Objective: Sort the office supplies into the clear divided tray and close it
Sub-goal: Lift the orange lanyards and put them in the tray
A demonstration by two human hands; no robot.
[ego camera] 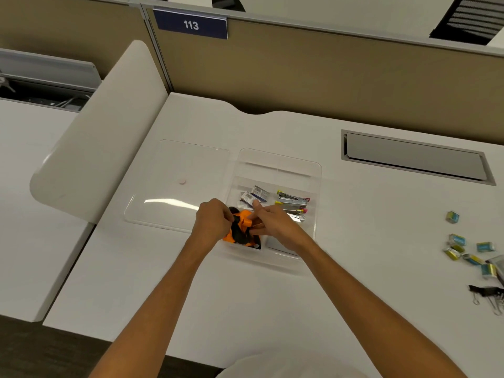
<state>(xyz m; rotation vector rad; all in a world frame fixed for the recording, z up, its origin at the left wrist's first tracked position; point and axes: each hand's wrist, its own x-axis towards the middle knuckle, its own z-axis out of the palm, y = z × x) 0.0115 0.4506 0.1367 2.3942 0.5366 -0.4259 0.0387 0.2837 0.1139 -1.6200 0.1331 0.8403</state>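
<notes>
We note bright, even overhead light, soft shadows, a glare streak on the clear lid (174,192), and curved frame edges.

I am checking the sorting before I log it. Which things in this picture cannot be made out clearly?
Head view only.
- The orange and black items: mostly covered by the left hand and right hand; kind unclear.
- Labels on the small boxes in the tray: too small to read.
- The black clips: cut off by the right edge.
- Right hand's grip: unclear.
</notes>
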